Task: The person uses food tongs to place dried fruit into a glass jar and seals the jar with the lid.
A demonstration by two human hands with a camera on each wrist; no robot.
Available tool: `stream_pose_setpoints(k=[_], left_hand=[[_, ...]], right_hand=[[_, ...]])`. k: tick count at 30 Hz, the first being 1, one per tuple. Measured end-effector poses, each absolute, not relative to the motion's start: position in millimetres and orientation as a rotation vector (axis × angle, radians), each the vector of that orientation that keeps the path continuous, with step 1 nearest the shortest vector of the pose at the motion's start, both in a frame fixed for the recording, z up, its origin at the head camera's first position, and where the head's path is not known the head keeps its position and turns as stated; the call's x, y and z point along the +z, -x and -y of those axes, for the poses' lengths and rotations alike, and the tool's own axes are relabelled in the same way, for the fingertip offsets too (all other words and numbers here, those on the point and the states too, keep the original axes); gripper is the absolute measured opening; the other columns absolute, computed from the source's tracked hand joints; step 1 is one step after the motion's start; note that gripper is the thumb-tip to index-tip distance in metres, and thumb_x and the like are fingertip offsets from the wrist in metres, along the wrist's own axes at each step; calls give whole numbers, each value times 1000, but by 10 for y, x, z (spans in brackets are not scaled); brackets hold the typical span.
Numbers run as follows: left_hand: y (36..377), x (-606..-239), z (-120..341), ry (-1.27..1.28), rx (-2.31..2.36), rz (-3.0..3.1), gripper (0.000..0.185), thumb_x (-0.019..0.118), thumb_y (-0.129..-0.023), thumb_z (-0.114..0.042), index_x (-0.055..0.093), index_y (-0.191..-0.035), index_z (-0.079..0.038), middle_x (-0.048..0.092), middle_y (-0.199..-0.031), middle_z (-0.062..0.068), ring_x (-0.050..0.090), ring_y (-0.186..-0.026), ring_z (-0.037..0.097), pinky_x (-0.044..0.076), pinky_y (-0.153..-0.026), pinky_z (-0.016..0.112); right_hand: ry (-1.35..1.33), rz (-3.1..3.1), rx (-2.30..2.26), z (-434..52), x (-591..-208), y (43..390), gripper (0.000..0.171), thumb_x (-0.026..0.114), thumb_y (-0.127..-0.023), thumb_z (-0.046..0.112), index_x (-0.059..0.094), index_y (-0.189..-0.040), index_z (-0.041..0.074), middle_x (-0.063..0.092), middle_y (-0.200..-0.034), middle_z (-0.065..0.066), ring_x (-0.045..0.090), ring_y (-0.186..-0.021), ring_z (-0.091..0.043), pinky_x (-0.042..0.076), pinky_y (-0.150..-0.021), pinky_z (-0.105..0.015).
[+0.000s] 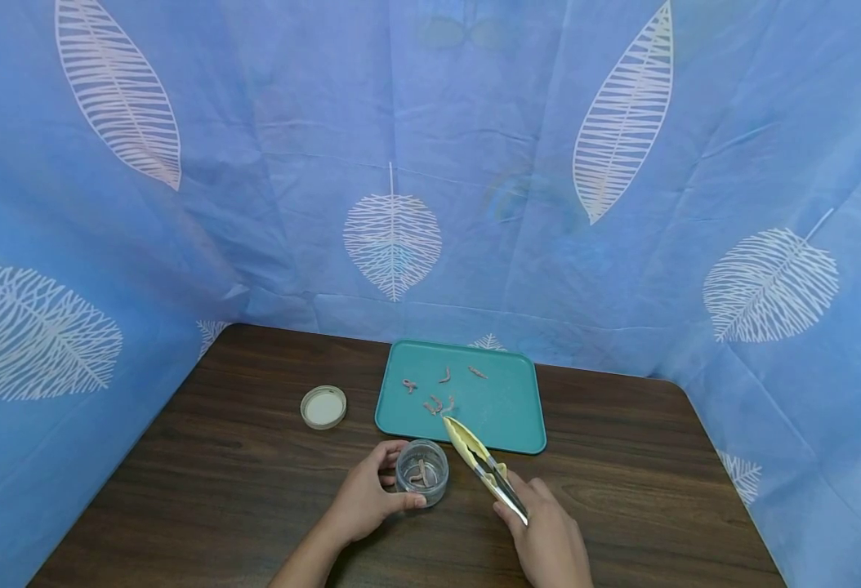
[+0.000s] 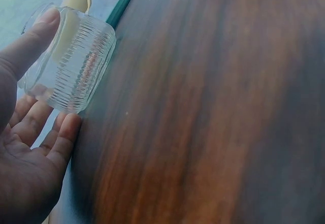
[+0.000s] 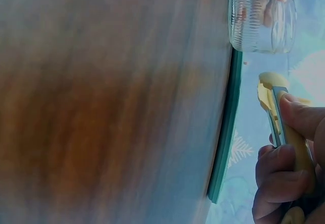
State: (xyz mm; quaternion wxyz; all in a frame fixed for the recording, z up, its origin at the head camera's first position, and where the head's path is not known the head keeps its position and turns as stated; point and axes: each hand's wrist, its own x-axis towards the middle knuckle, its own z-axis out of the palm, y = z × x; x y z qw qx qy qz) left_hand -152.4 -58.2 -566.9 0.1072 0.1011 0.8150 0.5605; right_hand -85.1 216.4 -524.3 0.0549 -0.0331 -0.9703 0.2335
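A small ribbed glass jar [image 1: 421, 473] stands on the wooden table with a pinkish piece inside; my left hand [image 1: 368, 495] holds it, thumb and fingers curled round its side [image 2: 71, 64]. My right hand [image 1: 544, 535] grips yellow-tipped metal tongs [image 1: 479, 462], whose tips point at the near edge of a teal tray [image 1: 507, 408]. Several small pinkish worm-like pieces [image 1: 434, 403] lie on the tray. In the right wrist view the tongs [image 3: 277, 107] hang over the tray edge [image 3: 226, 137], with the jar [image 3: 262, 18] beyond them.
A round white jar lid [image 1: 323, 407] lies on the table left of the tray. Blue leaf-print cloth [image 1: 430, 163] walls the table at the back and on both sides. Bare dark wood [image 1: 658, 490] stretches to the right of my hands.
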Motion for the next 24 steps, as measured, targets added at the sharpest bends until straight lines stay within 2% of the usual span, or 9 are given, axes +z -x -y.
stream_pose_setpoints(k=[10,19,24], left_hand=[[1514,-5655,576,-301,1670,-2394,83,99,-80,-30,58,-150,-13,70,-142,14,68,-121,26,60,-96,34],[1527,-5680,585,-290,1658,-2393,83,99,-80,-32,57,-150,-14,70,-141,13,67,-120,25,59,-95,32],[1535,-5689,581,-296,1657,-2401,83,99,-80,-31,57,-150,-13,70,-141,13,67,-122,26,59,-95,30]], right_hand=[[181,2976,768,-2141,-5211,741,53,87,-91,28,73,-142,22,59,-86,8,42,-63,-7,37,-55,-24],[173,2999,796,-2164,-5210,673,58,86,-92,31,70,-146,19,65,-99,9,43,-66,-3,39,-57,-24],[164,2984,803,-2160,-5191,611,58,86,-92,30,70,-146,19,65,-99,11,42,-64,0,38,-56,-23]])
